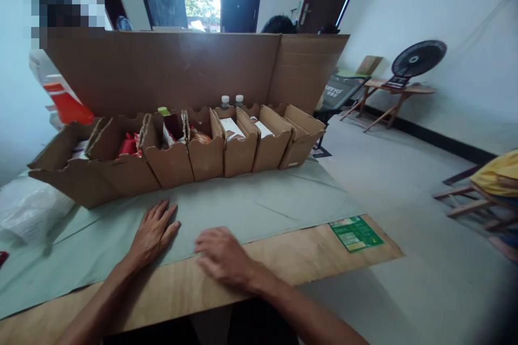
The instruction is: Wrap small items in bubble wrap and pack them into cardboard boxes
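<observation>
My left hand lies palm down on the pale green cloth, fingers stretched and nothing held. To its right, my right hand rests over the cloth's near edge and the plywood tabletop. It is slightly blurred, with loosely bent fingers and nothing visible in it. Beyond both hands stands a row of open cardboard bins, apart from them. Inside are a red package, a white box and other packets, partly hidden by the bin walls.
A tall cardboard panel rises behind the bins, with two white-capped bottles before it. Clear plastic lies at left, near an orange-labelled bottle. A green label is on the tabletop. A fan stands at right; people are behind the panel.
</observation>
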A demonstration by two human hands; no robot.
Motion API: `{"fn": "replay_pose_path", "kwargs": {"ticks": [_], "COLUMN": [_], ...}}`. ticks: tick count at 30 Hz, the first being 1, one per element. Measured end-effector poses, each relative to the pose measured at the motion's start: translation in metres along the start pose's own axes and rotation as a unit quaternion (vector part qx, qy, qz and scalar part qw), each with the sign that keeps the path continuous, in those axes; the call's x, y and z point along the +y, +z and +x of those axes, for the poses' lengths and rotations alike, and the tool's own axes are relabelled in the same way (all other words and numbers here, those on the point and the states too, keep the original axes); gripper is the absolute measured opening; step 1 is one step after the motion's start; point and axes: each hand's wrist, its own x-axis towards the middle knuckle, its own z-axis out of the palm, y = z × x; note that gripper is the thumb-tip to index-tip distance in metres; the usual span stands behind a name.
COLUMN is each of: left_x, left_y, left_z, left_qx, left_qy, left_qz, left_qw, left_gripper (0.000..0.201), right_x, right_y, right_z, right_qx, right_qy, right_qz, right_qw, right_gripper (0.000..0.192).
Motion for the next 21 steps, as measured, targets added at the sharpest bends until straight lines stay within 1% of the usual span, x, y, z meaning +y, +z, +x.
{"fn": "replay_pose_path", "kwargs": {"ticks": [1,2,4,6,7,8,9,10,11,12,13,15,18,21], "left_x": [0.000,0.000,-0.001,-0.002,-0.002,-0.003,-0.003,-0.003,-0.004,-0.003,-0.003,-0.003,-0.002,-0.002], "left_y": [0.001,0.002,0.003,0.004,0.005,0.005,0.006,0.006,0.006,0.006,0.006,0.006,0.007,0.009], "left_z": [0.000,0.000,-0.002,-0.003,-0.004,-0.004,-0.004,-0.005,-0.005,-0.005,-0.005,-0.005,-0.006,-0.007], "left_qx": [-0.001,-0.002,-0.001,0.002,0.004,0.004,0.004,0.003,0.001,0.000,-0.001,-0.001,0.001,0.013], "left_qy": [0.002,0.003,0.003,0.001,0.000,0.000,0.000,0.000,-0.002,-0.005,-0.008,-0.016,-0.021,-0.020], "left_qz": [0.003,0.003,0.000,-0.004,-0.005,-0.007,-0.009,-0.010,-0.012,-0.013,-0.013,-0.013,-0.016,-0.025], "left_qw": [1.000,1.000,1.000,1.000,1.000,1.000,1.000,1.000,1.000,1.000,1.000,1.000,1.000,0.999], "left_gripper": [0.056,0.057,0.058,0.059,0.059,0.060,0.060,0.060,0.060,0.059,0.059,0.058,0.058,0.056], "right_x": [0.015,0.033,0.076,0.124,0.147,0.169,0.189,0.208,0.225,0.240,0.252,0.271,0.286,0.291], "right_y": [-0.025,-0.053,-0.116,-0.179,-0.206,-0.230,-0.248,-0.262,-0.271,-0.275,-0.275,-0.268,-0.256,-0.252], "right_z": [-0.010,-0.018,-0.030,-0.034,-0.034,-0.032,-0.028,-0.023,-0.017,-0.011,-0.006,0.003,0.006,-0.002], "right_qx": [0.098,0.164,0.269,0.376,0.425,0.459,0.482,0.499,0.508,0.513,0.516,0.520,0.531,0.530], "right_qy": [0.073,0.120,0.191,0.254,0.280,0.302,0.320,0.332,0.339,0.341,0.339,0.322,0.291,0.263], "right_qz": [0.052,0.058,0.051,0.044,0.044,0.051,0.062,0.074,0.089,0.103,0.115,0.130,0.121,0.080], "right_qw": [0.991,0.978,0.943,0.890,0.860,0.834,0.813,0.797,0.787,0.781,0.779,0.780,0.786,0.802], "right_gripper": [0.010,0.012,0.022,0.031,0.035,0.036,0.036,0.035,0.035,0.036,0.037,0.039,0.039,0.038]}}
